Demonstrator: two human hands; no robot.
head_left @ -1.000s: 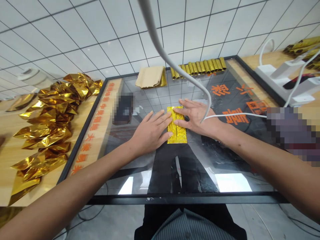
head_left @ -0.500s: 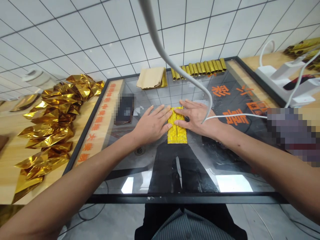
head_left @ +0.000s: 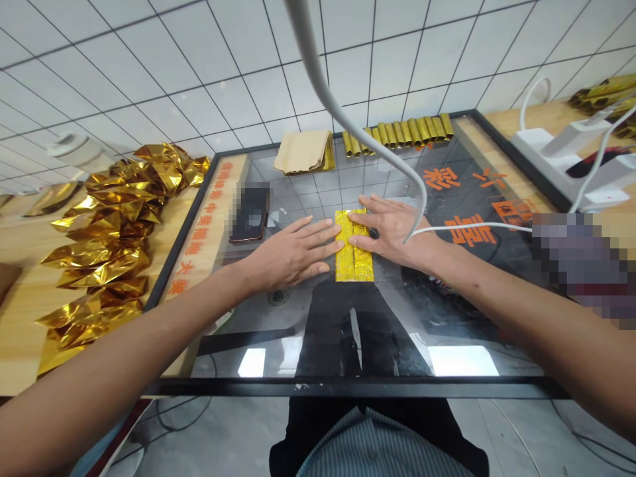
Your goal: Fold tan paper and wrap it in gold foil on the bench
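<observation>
A folded sheet of gold foil paper point(head_left: 354, 264) lies flat on the dark glass tabletop point(head_left: 278, 331), with a seam running down its middle. My left hand point(head_left: 298, 252) is at its left side, fingers stretched out and the tips touching the sheet's left edge. From the right, my right hand point(head_left: 385, 228) rests with spread fingers on the sheet's upper and right part. Neither hand grips anything. Some of the sheet's upper right is hidden under the right fingers.
Behind lie a stack of brown-backed paper point(head_left: 303, 152) and a row of gold paper rolls point(head_left: 407, 134). A phone point(head_left: 250, 212) sits left, beyond it a heap of folded gold foil pieces point(head_left: 109, 232). A white cable point(head_left: 348, 132) hangs ahead; a power strip point(head_left: 546, 152) stands right.
My left hand has slid left and slightly down, off most of the sheet, baring more of its left side. My right hand stays nearly in place. The view has shifted slightly.
</observation>
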